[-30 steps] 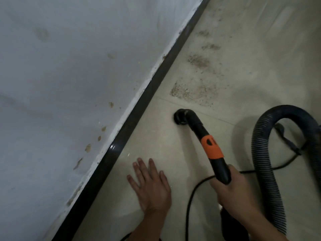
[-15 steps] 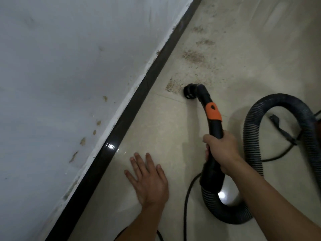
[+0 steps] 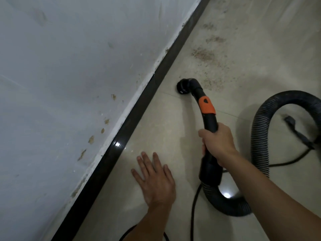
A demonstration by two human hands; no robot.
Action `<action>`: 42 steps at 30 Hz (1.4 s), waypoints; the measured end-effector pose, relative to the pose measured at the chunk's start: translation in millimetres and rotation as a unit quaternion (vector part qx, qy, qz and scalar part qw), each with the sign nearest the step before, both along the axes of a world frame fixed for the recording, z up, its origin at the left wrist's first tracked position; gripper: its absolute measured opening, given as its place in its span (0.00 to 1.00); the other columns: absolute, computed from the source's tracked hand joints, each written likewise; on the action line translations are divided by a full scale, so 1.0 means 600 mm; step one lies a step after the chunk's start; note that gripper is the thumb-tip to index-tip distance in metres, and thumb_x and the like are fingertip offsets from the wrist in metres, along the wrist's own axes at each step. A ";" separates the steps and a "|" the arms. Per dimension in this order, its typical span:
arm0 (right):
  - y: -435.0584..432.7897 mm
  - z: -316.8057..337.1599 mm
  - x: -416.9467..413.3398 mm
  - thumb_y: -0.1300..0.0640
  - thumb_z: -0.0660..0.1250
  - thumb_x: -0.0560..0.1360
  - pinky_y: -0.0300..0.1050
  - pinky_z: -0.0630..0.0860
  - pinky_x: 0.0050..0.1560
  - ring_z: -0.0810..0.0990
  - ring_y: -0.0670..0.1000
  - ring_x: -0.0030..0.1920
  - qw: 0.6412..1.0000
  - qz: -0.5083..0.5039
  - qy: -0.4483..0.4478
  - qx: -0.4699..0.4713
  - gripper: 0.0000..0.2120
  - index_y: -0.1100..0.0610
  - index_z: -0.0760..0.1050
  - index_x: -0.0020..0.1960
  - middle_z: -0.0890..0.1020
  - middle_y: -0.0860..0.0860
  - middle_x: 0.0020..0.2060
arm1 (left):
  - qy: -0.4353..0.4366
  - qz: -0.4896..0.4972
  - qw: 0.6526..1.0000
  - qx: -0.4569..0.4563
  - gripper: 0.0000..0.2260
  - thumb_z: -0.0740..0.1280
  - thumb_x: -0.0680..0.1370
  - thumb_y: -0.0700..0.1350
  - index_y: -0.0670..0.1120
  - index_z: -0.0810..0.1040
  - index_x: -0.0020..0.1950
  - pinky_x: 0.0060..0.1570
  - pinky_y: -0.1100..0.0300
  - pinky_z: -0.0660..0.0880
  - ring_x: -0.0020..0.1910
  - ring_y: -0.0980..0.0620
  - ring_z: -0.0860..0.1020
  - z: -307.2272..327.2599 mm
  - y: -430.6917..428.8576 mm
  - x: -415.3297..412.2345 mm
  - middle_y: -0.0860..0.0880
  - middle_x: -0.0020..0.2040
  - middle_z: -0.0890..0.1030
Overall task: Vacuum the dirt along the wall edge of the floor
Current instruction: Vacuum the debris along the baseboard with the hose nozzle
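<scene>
A white painted wall with brownish stains (image 3: 69,84) fills the left side. A glossy black skirting board (image 3: 139,108) runs along its foot, marking the edge to be cleaned. Just right of the skirting, the left hand (image 3: 156,178) lies flat on the beige tiled floor (image 3: 156,119) with its fingers (image 3: 148,162) straight and spread, holding nothing. It most likely props up a person leaning low.

Further right, the round black vacuum nozzle (image 3: 182,86) faces down on the floor, near the skirting but not touching it. It sits just beside the nearest patch of gritty brown dirt (image 3: 212,84); more patches lie beyond, up along the wall edge, so much remains to be vacuumed. The right hand (image 3: 218,143) curls its fingers firmly round the curved black wand with an orange collar (image 3: 206,106), low on the shaft, probably so it can steer the nozzle. The ribbed black hose (image 3: 260,136) loops slackly to the right, leaving room to reach, and a thin black power cord (image 3: 192,214) trails beneath it.
</scene>
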State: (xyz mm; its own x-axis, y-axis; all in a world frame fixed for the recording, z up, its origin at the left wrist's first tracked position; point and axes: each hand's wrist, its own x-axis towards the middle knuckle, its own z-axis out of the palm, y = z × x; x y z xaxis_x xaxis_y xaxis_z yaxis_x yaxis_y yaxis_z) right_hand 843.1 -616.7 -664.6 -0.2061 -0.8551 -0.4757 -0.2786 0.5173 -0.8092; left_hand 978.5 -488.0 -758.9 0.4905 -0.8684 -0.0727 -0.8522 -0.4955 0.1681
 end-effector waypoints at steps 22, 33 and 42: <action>0.200 0.028 -0.206 0.62 0.71 0.69 0.48 0.75 0.24 0.75 0.56 0.23 0.981 -0.129 0.145 0.009 0.08 0.57 0.71 0.39 0.76 0.59 0.28 | 0.041 -0.011 0.999 0.027 0.28 0.45 0.80 0.53 0.44 0.62 0.77 0.72 0.34 0.45 0.78 0.39 0.51 0.019 0.001 -0.002 0.39 0.78 0.57; 0.015 0.043 -0.121 0.66 0.69 0.71 0.42 0.72 0.22 0.71 0.51 0.19 0.987 -0.133 -0.080 0.030 0.06 0.60 0.73 0.44 0.73 0.55 0.27 | 0.007 -0.031 0.999 0.032 0.26 0.48 0.80 0.51 0.43 0.62 0.76 0.72 0.34 0.48 0.77 0.38 0.53 0.013 -0.010 0.001 0.39 0.78 0.57; -0.086 -0.010 0.000 0.61 0.70 0.69 0.44 0.74 0.26 0.74 0.52 0.20 0.995 -0.039 -0.093 0.009 0.09 0.59 0.73 0.48 0.77 0.57 0.32 | -0.009 -0.020 1.000 -0.011 0.24 0.51 0.82 0.51 0.44 0.61 0.77 0.74 0.39 0.45 0.78 0.41 0.51 -0.002 -0.142 0.009 0.39 0.78 0.57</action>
State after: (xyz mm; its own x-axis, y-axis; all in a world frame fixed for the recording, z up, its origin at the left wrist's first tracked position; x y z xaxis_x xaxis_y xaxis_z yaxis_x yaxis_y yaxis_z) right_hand 843.2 -668.1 -670.7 -0.1785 -0.8309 -0.5271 -0.0838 0.5466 -0.8332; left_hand 984.1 -573.5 -759.9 0.4558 -0.8889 -0.0459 -0.8744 -0.4568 0.1635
